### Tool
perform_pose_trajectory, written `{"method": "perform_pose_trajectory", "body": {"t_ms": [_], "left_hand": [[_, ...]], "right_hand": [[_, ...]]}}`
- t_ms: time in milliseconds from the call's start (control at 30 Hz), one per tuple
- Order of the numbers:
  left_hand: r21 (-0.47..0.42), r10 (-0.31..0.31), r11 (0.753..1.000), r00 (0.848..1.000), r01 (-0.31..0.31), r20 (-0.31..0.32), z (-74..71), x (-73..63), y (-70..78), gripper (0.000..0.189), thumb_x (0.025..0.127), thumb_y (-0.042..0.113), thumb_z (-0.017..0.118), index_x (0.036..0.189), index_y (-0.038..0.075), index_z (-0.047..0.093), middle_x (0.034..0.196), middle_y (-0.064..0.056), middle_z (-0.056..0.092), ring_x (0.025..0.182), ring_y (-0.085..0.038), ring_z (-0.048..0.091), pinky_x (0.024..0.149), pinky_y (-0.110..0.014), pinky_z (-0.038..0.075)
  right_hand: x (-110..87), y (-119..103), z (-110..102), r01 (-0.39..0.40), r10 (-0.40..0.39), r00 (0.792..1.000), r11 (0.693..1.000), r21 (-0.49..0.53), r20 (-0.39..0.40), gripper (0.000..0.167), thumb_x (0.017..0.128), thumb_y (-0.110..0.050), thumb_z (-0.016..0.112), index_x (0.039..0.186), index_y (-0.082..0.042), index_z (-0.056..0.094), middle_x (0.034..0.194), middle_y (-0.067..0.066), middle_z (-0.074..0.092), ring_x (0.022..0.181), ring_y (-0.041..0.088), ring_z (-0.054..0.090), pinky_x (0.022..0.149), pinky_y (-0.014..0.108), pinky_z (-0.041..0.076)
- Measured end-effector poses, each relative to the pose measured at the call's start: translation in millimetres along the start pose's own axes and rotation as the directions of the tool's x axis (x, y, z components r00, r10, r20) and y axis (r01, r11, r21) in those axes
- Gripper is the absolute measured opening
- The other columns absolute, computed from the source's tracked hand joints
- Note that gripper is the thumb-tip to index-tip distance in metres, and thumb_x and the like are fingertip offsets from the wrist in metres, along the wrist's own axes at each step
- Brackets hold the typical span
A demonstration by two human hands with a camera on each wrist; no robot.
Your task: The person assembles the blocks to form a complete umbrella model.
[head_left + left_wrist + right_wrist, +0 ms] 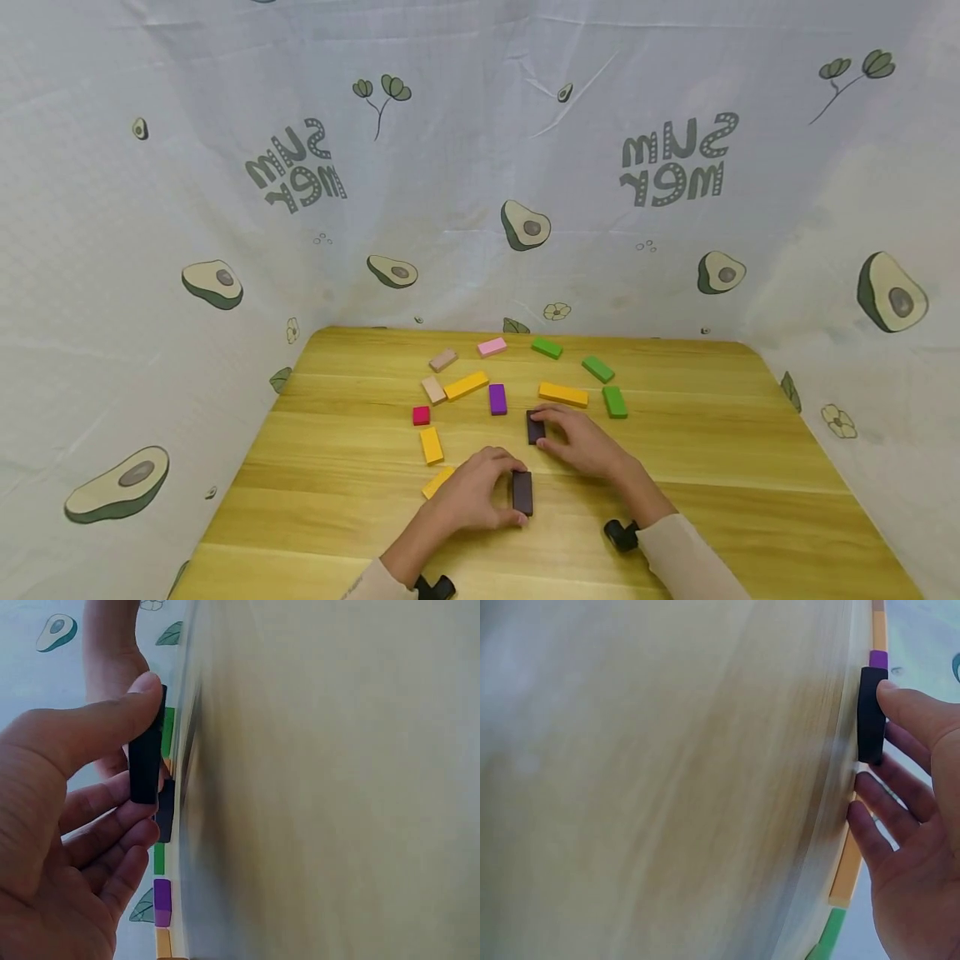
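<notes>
Near the front middle of the table my left hand (pixel 474 493) pinches a black block (pixel 522 493) by its two ends, between thumb and fingers. In the left wrist view that black block (pixel 146 754) appears raised off the tabletop. Farther forward and to the right, my right hand (pixel 583 443) grips a second black block (pixel 535 427) between thumb and fingertips. The right wrist view shows this black block (pixel 871 715) at the table surface, the thumb on its near end. A purple block (pixel 498 399) lies just beyond the right hand's block.
Behind the hands, several blocks lie in a loose arc: yellow (pixel 467 386), pink (pixel 492 347), green (pixel 598 369), beige (pixel 433 390) and red (pixel 422 416). Another yellow block (pixel 438 482) is partly hidden by the left hand. A printed white curtain (pixel 450 167) encloses the wooden table (pixel 712 433).
</notes>
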State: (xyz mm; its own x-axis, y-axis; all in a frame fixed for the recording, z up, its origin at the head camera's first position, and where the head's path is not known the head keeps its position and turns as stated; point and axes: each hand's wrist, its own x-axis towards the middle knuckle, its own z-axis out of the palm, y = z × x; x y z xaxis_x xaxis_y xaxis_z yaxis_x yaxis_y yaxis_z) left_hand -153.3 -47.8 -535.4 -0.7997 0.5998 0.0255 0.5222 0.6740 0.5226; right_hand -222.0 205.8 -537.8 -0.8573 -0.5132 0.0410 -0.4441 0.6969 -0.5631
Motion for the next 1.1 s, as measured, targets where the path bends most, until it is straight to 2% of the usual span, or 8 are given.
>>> {"method": "perform_pose_trajectory", "body": {"t_ms": [300, 633, 733, 900, 967, 1100], "left_hand": [[-0.002, -0.009, 1.000, 1.000, 0.009, 0.020, 3.5, -7.6, 4.3, 0.063, 0.078, 0.058, 0.085, 0.131, 0.027, 0.068, 0.130, 0.011, 0.062, 0.122, -0.007, 0.056, 0.107, -0.032, 0.051], [-0.001, 0.015, 1.000, 1.000, -0.015, 0.015, 11.0, -10.7, -0.4, 0.064, 0.079, 0.060, 0.084, 0.131, 0.028, 0.067, 0.130, 0.011, 0.062, 0.123, -0.008, 0.057, 0.108, -0.032, 0.051], [-0.018, 0.020, 1.000, 1.000, -0.019, 0.011, 12.6, -12.4, -1.9, 0.066, 0.078, 0.062, 0.083, 0.133, 0.029, 0.066, 0.132, 0.010, 0.062, 0.124, -0.010, 0.057, 0.108, -0.034, 0.051], [-0.085, -0.007, 0.996, 1.000, 0.006, -0.014, 13.6, -17.2, -5.2, 0.072, 0.080, 0.067, 0.079, 0.139, 0.029, 0.063, 0.136, 0.009, 0.062, 0.130, -0.014, 0.057, 0.111, -0.040, 0.049], [-0.113, -0.015, 0.994, 0.999, 0.012, -0.029, 13.6, -19.2, -6.6, 0.068, 0.082, 0.066, 0.077, 0.139, 0.030, 0.064, 0.136, 0.009, 0.062, 0.130, -0.015, 0.057, 0.111, -0.041, 0.049], [-0.137, 0.007, 0.991, 0.998, -0.016, -0.062, 14.1, -21.9, -9.4, 0.056, 0.088, 0.060, 0.075, 0.135, 0.030, 0.066, 0.132, 0.010, 0.064, 0.126, -0.012, 0.059, 0.109, -0.039, 0.050]], "right_hand": [[-0.9, 0, -1, -0.003, 0.003, 1.000, 1.000, 0.000, -0.003, 0.044, 0.101, -0.027, 0.068, 0.142, -0.014, 0.061, 0.151, 0.011, 0.055, 0.142, 0.035, 0.051, 0.116, 0.055, 0.043], [-1.8, -2, -1, -0.018, 0.018, 1.000, 1.000, 0.011, -0.002, 0.045, 0.100, -0.028, 0.069, 0.142, -0.014, 0.061, 0.151, 0.011, 0.055, 0.142, 0.036, 0.050, 0.117, 0.057, 0.041], [-2.6, -2, 0, -0.016, 0.016, 1.000, 1.000, 0.018, -0.004, 0.045, 0.100, -0.028, 0.069, 0.142, -0.014, 0.061, 0.152, 0.011, 0.054, 0.142, 0.036, 0.050, 0.117, 0.058, 0.041], [-3.2, 0, 1, -0.020, 0.020, 1.000, 1.000, 0.022, -0.011, 0.049, 0.100, -0.031, 0.069, 0.146, -0.015, 0.058, 0.154, 0.009, 0.053, 0.144, 0.035, 0.047, 0.118, 0.057, 0.039], [-3.4, 0, 1, -0.025, 0.025, 1.000, 0.999, 0.027, -0.012, 0.051, 0.100, -0.031, 0.069, 0.147, -0.015, 0.057, 0.155, 0.009, 0.052, 0.145, 0.035, 0.047, 0.118, 0.057, 0.039], [-3.9, -1, 1, -0.031, 0.031, 0.999, 0.999, 0.034, -0.010, 0.053, 0.100, -0.031, 0.069, 0.148, -0.014, 0.055, 0.155, 0.010, 0.051, 0.145, 0.035, 0.046, 0.119, 0.057, 0.038]]}}
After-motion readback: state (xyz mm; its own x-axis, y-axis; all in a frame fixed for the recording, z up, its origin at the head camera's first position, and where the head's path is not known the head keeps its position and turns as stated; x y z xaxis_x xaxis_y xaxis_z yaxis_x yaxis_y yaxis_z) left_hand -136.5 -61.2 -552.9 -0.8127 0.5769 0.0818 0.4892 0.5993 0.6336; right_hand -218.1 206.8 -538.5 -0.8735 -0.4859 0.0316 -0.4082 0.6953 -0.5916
